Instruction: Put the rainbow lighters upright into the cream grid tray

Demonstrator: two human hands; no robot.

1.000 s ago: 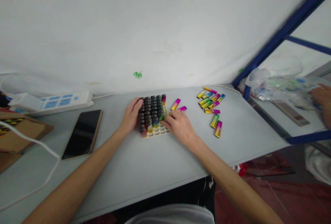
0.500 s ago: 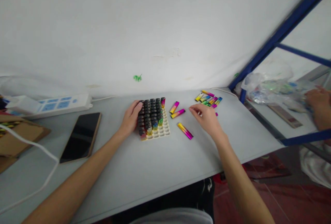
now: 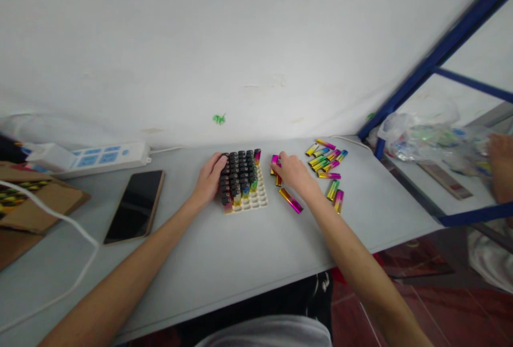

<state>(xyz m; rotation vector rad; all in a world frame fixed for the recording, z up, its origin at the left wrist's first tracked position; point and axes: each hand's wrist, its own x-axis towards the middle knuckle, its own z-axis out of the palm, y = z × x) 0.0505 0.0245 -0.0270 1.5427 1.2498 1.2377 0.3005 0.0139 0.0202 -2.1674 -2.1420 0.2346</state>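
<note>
A cream tray [image 3: 261, 197] with rows of holes holds several lighters [image 3: 236, 173] standing upright with black tops. My left hand [image 3: 209, 177] is wrapped round the far left side of the block, its thumb against the lighters there. One lighter [image 3: 257, 155] at the far right corner wears a shiny pink sleeve. To the right of the tray, my right hand [image 3: 294, 171] has its fingers closed on a pink and yellow metallic lighter sleeve [image 3: 278, 178], partly hidden by the fingertips. Another sleeve [image 3: 290, 200] lies just in front of that hand.
Several metallic sleeves [image 3: 323, 161] lie loosely piled at the back right. A phone [image 3: 135, 205], a power strip [image 3: 108, 157], a white cable [image 3: 76, 224] and a cardboard box [image 3: 60, 202] are on the left. Beyond a blue frame [image 3: 401, 95] another person's hand [image 3: 500, 160] shows.
My right hand has moved left, from beside the sleeve pile to the loose sleeves near the tray, and closed on one. My left hand stays on the tray's left side.
</note>
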